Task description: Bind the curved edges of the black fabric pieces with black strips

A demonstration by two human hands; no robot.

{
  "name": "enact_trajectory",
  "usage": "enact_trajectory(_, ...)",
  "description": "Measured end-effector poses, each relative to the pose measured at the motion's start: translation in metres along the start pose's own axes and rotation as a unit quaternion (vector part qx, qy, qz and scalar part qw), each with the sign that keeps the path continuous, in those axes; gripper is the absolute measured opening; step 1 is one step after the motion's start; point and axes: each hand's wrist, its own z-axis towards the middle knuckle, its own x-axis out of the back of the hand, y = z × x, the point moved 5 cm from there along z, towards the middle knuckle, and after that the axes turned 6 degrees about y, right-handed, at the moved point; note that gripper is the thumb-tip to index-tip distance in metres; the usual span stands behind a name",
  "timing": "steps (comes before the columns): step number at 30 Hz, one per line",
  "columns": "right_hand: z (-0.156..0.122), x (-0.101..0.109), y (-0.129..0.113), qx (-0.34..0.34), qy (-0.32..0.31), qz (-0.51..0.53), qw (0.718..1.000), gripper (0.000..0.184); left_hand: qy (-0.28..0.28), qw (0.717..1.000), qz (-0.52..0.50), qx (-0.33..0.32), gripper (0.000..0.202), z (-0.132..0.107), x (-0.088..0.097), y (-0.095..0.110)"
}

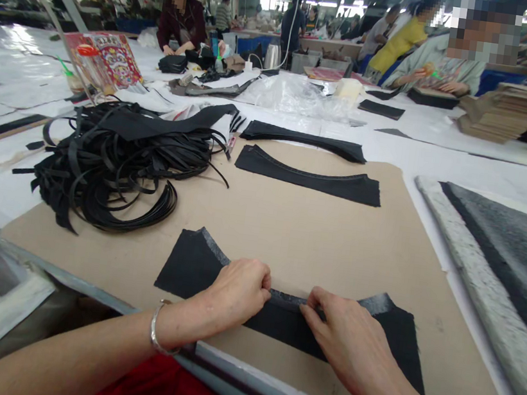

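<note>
A curved black fabric piece (pixel 186 265) with a greyish upper edge lies on the brown cardboard board (pixel 298 228) close to me. My left hand (pixel 236 291) is closed, its fingers pinching the piece's upper edge near the middle. My right hand (pixel 340 334) pinches the same edge just to the right, fingertips bent onto it. The two hands nearly touch. A silver bangle sits on my left wrist.
Two more curved black pieces (pixel 309 178) lie at the board's far side. A tangled heap of black strips (pixel 117 165) sits at the left. A grey and black fabric roll (pixel 501 268) lies at the right. Other people work at the far tables.
</note>
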Motion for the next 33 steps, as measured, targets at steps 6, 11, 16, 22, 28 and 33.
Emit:
enact_trajectory(6, 0.000, -0.001, 0.001, 0.006, 0.004, -0.003, 1.000, 0.023, 0.008, 1.000, -0.006, -0.001, 0.012, -0.001, -0.002, -0.001)
enact_trajectory(11, 0.001, -0.002, 0.000, 0.013, 0.014, -0.014, 1.000, 0.024, 0.007, 1.000, -0.003, -0.003, 0.012, 0.001, -0.003, -0.001)
enact_trajectory(16, 0.001, -0.004, -0.001, 0.024, 0.024, -0.018, 0.999, 0.023, 0.008, 1.000, 0.006, -0.008, 0.011, 0.003, -0.007, -0.003)
enact_trajectory(22, -0.001, -0.003, -0.004, 0.023, 0.045, -0.040, 0.998, 0.020, 0.009, 1.000, 0.023, -0.013, 0.004, 0.003, -0.008, -0.001)
enact_trajectory(28, -0.004, 0.001, 0.003, 0.002, 0.056, -0.036, 0.998, 0.014, 0.051, 0.996, 0.068, -0.007, 0.020, -0.008, -0.003, 0.007)
enact_trajectory(33, -0.006, 0.000, 0.012, 0.016, 0.100, -0.027, 0.995, 0.017, 0.147, 0.976, 0.123, -0.107, 0.016, -0.017, -0.005, 0.011)
